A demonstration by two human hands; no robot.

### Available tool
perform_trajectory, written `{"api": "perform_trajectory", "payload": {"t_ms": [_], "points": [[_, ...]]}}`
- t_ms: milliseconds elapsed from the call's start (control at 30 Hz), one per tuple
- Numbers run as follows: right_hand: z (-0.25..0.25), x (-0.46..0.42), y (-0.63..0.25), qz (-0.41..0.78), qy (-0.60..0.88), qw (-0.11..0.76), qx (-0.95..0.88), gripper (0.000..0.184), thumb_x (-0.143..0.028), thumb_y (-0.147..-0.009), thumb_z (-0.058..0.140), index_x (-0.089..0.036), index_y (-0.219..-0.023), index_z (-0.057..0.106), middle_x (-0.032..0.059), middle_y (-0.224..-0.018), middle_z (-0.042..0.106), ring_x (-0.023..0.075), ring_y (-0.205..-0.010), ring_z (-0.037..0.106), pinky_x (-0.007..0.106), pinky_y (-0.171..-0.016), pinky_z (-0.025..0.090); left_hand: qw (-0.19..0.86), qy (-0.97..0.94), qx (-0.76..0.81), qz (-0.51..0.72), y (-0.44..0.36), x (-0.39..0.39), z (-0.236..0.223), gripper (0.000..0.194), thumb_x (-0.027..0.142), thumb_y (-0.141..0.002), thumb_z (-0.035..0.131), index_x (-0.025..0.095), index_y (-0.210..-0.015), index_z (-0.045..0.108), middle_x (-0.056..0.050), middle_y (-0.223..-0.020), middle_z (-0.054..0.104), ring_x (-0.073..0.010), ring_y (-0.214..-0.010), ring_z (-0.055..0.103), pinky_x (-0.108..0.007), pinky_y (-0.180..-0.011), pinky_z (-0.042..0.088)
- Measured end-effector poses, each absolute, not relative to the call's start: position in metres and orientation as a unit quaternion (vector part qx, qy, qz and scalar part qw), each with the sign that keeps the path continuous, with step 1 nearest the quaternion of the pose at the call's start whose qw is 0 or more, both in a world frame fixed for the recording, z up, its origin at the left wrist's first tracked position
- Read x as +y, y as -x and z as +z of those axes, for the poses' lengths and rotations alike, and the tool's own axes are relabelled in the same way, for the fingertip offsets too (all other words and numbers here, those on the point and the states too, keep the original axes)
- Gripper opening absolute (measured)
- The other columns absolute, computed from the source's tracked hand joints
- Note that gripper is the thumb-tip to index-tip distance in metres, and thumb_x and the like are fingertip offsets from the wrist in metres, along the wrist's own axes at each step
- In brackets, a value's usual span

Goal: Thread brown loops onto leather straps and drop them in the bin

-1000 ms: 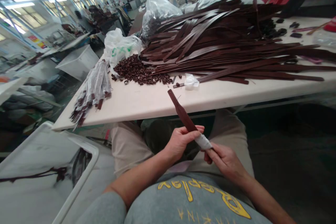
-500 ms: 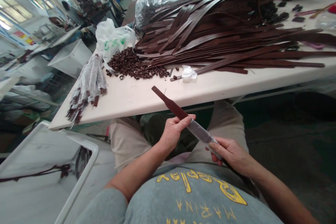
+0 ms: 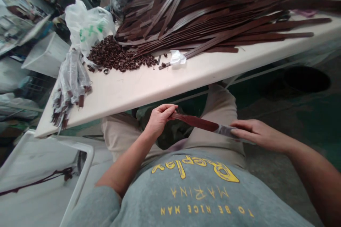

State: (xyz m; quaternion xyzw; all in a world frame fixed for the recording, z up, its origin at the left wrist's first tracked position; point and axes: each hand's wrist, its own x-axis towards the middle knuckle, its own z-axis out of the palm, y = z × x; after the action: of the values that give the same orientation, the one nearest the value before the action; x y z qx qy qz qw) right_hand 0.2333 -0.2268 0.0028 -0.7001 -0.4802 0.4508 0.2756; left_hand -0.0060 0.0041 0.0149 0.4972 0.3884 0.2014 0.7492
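A dark brown leather strap [image 3: 198, 122] stretches between my two hands above my lap. My left hand [image 3: 159, 117] pinches its narrow end between thumb and fingers. A clear plastic sleeve [image 3: 226, 130] covers the strap's other part, and my right hand [image 3: 257, 134] grips it there, fingers closed over it. The wide middle of the strap is bare between the hands. Beyond the right hand, the rest of the strap is hidden.
On the white table [image 3: 133, 90] lie a big heap of brown straps [image 3: 207, 17], a pile of small brown loops [image 3: 119, 55], a white plastic bag [image 3: 90, 25] and sleeved straps [image 3: 70, 85]. A white bin [image 3: 87, 156] stands at my left.
My left hand has shifted from the strap's middle to its narrow end. My right hand has moved right along with the sleeve, and the strap lies more level. The view has tilted down.
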Motion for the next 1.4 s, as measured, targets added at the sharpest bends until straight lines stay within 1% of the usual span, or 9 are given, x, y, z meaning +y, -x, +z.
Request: {"api": "perform_trajectory", "payload": {"t_ms": [100,233,367,467,567,700,933,1233,1400], "points": [[0.006,-0.196,-0.211,0.477,0.663,0.259,-0.516,0.037,-0.051,-0.091,0.05,-0.02,-0.096,0.07,0.0038,-0.084,0.071,0.0206,-0.078,0.064,0.031,-0.07,0.046,0.749,-0.504,0.384,0.193,-0.001,-0.015,0.003,0.033,0.043,-0.067,0.083,0.015,-0.085,0.077,0.0,-0.069,0.066,-0.007,-0.059,0.056,-0.02,-0.061,0.048],[0.009,-0.166,-0.18,0.499,0.635,0.294,-0.512,0.031,-0.043,-0.09,0.047,-0.019,-0.079,0.065,0.0007,-0.069,0.066,0.0166,-0.067,0.06,0.03,-0.067,0.043,0.736,-0.525,0.379,0.198,-0.001,-0.021,-0.002,0.031,0.043,-0.07,0.081,0.016,-0.086,0.077,0.0,-0.07,0.067,-0.0074,-0.06,0.057,-0.02,-0.06,0.047],[0.011,-0.165,-0.179,0.498,0.63,0.292,-0.519,0.038,-0.047,-0.093,0.043,-0.021,-0.069,0.058,-0.0016,-0.062,0.061,0.0141,-0.061,0.055,0.029,-0.062,0.039,0.724,-0.55,0.392,0.14,0.012,-0.009,0.004,0.043,0.054,-0.072,0.077,0.015,-0.092,0.076,-0.004,-0.078,0.072,-0.0113,-0.065,0.063,-0.022,-0.062,0.049],[0.012,-0.169,-0.19,0.49,0.641,0.281,-0.52,0.043,-0.049,-0.095,0.04,-0.022,-0.065,0.056,-0.0027,-0.058,0.058,0.0131,-0.056,0.052,0.028,-0.059,0.037,0.706,-0.582,0.397,0.071,0.02,-0.003,0.007,0.047,0.06,-0.071,0.075,0.013,-0.078,0.074,-0.005,-0.069,0.07,-0.0129,-0.06,0.063,-0.024,-0.059,0.049],[0.009,-0.165,-0.191,0.429,0.673,0.289,-0.529,0.035,-0.046,-0.093,0.046,-0.022,-0.074,0.064,-0.0009,-0.066,0.065,0.0154,-0.063,0.058,0.029,-0.062,0.042,0.693,-0.599,0.396,0.065,0.018,-0.006,0.004,0.044,0.058,-0.07,0.077,0.014,-0.067,0.071,-0.002,-0.06,0.064,-0.0105,-0.052,0.055,-0.023,-0.053,0.044],[0.0,-0.153,-0.165,0.286,0.69,0.388,-0.54,0.023,-0.036,-0.091,0.059,-0.022,-0.106,0.069,0.0054,-0.099,0.073,0.0212,-0.089,0.067,0.034,-0.08,0.051,0.704,-0.582,0.394,0.099,0.006,-0.021,0.0,0.042,0.056,-0.073,0.074,0.014,-0.069,0.071,-0.002,-0.061,0.064,-0.0105,-0.052,0.052,-0.024,-0.053,0.042],[-0.032,-0.144,-0.141,0.119,0.665,0.474,-0.564,0.018,-0.031,-0.095,0.061,-0.022,-0.107,0.071,0.0055,-0.091,0.074,0.0188,-0.081,0.071,0.028,-0.073,0.058,0.701,-0.576,0.402,0.124,-0.004,-0.03,-0.007,0.042,0.053,-0.075,0.07,0.013,-0.062,0.068,-0.002,-0.057,0.06,-0.0098,-0.049,0.047,-0.025,-0.052,0.036],[-0.041,-0.135,-0.139,0.052,0.625,0.491,-0.605,0.014,-0.024,-0.094,0.06,-0.02,-0.104,0.071,0.0047,-0.08,0.07,0.0165,-0.069,0.07,0.024,-0.063,0.057,0.711,-0.542,0.424,0.143,-0.003,-0.029,-0.003,0.044,0.056,-0.069,0.073,0.013,-0.06,0.068,-0.003,-0.056,0.058,-0.0103,-0.049,0.045,-0.025,-0.05,0.036],[-0.038,-0.134,-0.144,0.02,0.624,0.47,-0.624,0.015,-0.025,-0.096,0.057,-0.022,-0.1,0.071,0.0043,-0.077,0.071,0.0169,-0.066,0.071,0.024,-0.061,0.056,0.699,-0.587,0.39,0.117,0.006,-0.02,-0.003,0.037,0.05,-0.073,0.074,0.014,-0.08,0.077,-0.005,-0.069,0.068,-0.0125,-0.054,0.054,-0.026,-0.056,0.045]]}}
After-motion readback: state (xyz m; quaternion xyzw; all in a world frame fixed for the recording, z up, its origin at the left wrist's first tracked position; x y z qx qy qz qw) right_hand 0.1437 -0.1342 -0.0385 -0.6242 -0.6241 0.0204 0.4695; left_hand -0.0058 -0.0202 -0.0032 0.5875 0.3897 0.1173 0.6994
